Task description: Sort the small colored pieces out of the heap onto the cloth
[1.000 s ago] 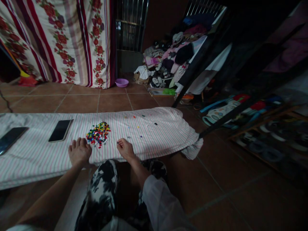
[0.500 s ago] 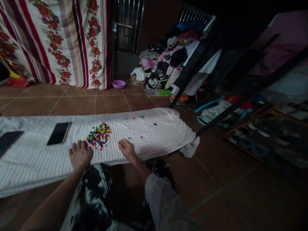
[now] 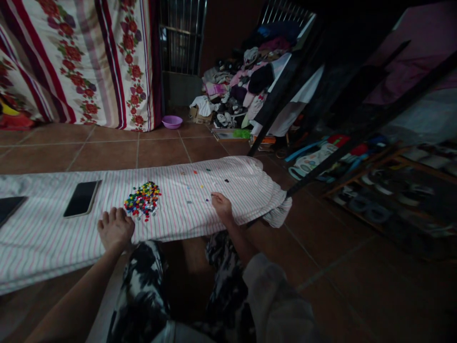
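My right hand [image 3: 222, 206] hovers low over the striped cloth, thumb and fingertips pinched around a tiny dark piece, its exact kind too small to make out. Just left of those fingertips lies a small dark blue piece [image 3: 207, 200]. Other single pieces are spread about the cloth, among them a yellow one [image 3: 202, 186], an orange one [image 3: 195, 172], a green one [image 3: 208, 169], a black one [image 3: 226, 180] and a grey one [image 3: 189, 202]. My left hand [image 3: 116, 228] rests palm down, fingers slightly apart, beside a pile of small multicoloured pieces [image 3: 143, 199].
The striped cloth [image 3: 171, 226] covers a long low surface. A phone [image 3: 82, 198] and a second dark device [image 3: 10, 208] lie on its left. Beyond are a purple basin [image 3: 172, 122] and heaped clothes [image 3: 246, 85]. A dark slanting pole [image 3: 321, 164] and a shoe rack [image 3: 378, 200] stand right.
My right hand has moved right, away from beside the pile towards the scattered pieces, still pinched. My left hand stays beside the pile. The view has shifted slightly.
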The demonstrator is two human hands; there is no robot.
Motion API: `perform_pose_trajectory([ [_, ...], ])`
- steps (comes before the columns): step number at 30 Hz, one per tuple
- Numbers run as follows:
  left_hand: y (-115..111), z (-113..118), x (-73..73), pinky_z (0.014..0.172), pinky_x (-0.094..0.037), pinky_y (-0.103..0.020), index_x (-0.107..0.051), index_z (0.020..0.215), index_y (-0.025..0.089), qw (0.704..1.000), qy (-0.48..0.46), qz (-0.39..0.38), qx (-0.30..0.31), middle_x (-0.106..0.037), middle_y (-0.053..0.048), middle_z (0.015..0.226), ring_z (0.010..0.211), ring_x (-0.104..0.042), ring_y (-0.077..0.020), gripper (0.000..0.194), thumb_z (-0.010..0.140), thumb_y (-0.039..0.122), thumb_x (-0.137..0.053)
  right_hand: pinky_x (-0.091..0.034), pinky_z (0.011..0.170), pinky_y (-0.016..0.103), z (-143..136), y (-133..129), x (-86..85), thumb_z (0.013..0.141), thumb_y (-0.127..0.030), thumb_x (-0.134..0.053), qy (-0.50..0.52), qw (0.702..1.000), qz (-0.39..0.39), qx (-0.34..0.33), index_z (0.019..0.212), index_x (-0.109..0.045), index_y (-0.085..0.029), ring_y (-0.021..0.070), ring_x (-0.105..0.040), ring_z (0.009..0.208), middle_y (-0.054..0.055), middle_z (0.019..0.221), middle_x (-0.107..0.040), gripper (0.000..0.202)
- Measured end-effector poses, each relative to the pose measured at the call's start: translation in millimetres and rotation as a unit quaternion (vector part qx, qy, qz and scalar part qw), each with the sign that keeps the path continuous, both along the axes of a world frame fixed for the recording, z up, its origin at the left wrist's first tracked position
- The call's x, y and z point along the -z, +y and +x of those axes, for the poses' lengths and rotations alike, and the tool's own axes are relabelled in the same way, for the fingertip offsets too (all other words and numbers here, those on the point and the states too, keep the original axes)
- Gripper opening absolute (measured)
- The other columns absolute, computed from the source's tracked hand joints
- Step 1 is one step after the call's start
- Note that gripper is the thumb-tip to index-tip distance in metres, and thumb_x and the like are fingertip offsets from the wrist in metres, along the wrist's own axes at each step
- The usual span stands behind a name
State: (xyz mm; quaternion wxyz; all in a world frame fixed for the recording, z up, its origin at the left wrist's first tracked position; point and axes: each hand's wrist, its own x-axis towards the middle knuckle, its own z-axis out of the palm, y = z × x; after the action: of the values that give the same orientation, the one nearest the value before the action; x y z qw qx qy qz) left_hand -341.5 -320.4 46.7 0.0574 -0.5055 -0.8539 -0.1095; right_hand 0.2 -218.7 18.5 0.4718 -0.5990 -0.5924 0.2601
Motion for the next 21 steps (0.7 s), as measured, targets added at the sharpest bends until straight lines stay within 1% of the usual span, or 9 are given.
perform_pose_trajectory([
  [3,-0.4,-0.9,1.2,0.102,-0.032,-0.046,-0.056,0.116,0.014,1.0,0.002,0.003,0.007,-0.051,-0.014,0.135,0.129,-0.039,-0.0314,0.043,0.09,0.03,-0.025,-0.052,0.078,0.032,28.4,11.9,2.8,0.077,-0.032,-0.049,-0.053,0.997,0.012,0.051,0.088,-0.072,-0.019,0.0188,-0.065,0.079,0.006,0.082,-0.071,0.028],
  [5,-0.9,-1.0,0.8,0.102,-0.032,-0.047,-0.057,0.116,0.014,1.0,-0.002,0.008,0.011,-0.05,-0.015,0.135,0.129,-0.038,-0.0315,0.043,0.089,0.029,-0.026,-0.051,0.082,0.033,39.9,16.5,5.4,0.077,-0.031,-0.05,-0.095,0.993,0.014,0.075,0.086,-0.073,-0.019,0.0199,-0.065,0.082,0.007,0.085,-0.072,0.028],
  [7,-1.0,-0.7,0.1,0.103,-0.031,-0.047,-0.056,0.118,0.015,1.0,-0.015,0.011,0.01,-0.05,-0.015,0.136,0.13,-0.037,-0.0315,0.042,0.088,0.029,-0.03,-0.05,0.083,0.034,46.3,19.2,8.0,0.078,-0.03,-0.049,-0.14,0.986,0.013,0.087,0.087,-0.074,-0.02,0.0206,-0.064,0.082,0.007,0.085,-0.072,0.028],
  [9,-0.6,-0.3,-0.5,0.104,-0.029,-0.047,-0.055,0.12,0.015,0.999,-0.029,0.012,0.008,-0.049,-0.015,0.136,0.132,-0.035,-0.0311,0.043,0.086,0.028,-0.033,-0.049,0.082,0.033,48.8,21.0,10.8,0.08,-0.03,-0.049,-0.177,0.98,0.012,0.089,0.089,-0.074,-0.021,0.0208,-0.063,0.083,0.007,0.084,-0.071,0.028],
  [12,0.3,-0.2,-1.0,0.105,-0.029,-0.047,-0.055,0.121,0.016,0.999,-0.036,0.006,0.002,-0.05,-0.015,0.135,0.132,-0.036,-0.0305,0.043,0.086,0.028,-0.031,-0.048,0.082,0.031,47.8,22.6,15.7,0.082,-0.027,-0.049,-0.211,0.974,0.011,0.084,0.092,-0.075,-0.021,0.0201,-0.061,0.086,0.007,0.087,-0.07,0.028],
  [15,0.5,0.1,-2.3,0.103,-0.031,-0.047,-0.055,0.119,0.015,1.0,-0.024,0.0,0.002,-0.051,-0.015,0.134,0.13,-0.037,-0.0303,0.043,0.088,0.029,-0.028,-0.047,0.082,0.029,45.0,22.2,22.3,0.084,-0.024,-0.05,-0.236,0.969,0.003,0.077,0.094,-0.075,-0.021,0.0192,-0.06,0.088,0.007,0.089,-0.068,0.027],
  [21,-0.6,2.4,-7.0,0.102,-0.032,-0.046,-0.056,0.115,0.016,1.0,-0.007,-0.016,0.004,-0.052,-0.015,0.132,0.128,-0.04,-0.0304,0.041,0.089,0.028,-0.027,-0.046,0.079,0.028,42.8,18.7,32.1,0.084,-0.019,-0.05,-0.263,0.961,-0.025,0.085,0.099,-0.074,-0.019,0.0184,-0.058,0.084,0.008,0.09,-0.063,0.029],
])
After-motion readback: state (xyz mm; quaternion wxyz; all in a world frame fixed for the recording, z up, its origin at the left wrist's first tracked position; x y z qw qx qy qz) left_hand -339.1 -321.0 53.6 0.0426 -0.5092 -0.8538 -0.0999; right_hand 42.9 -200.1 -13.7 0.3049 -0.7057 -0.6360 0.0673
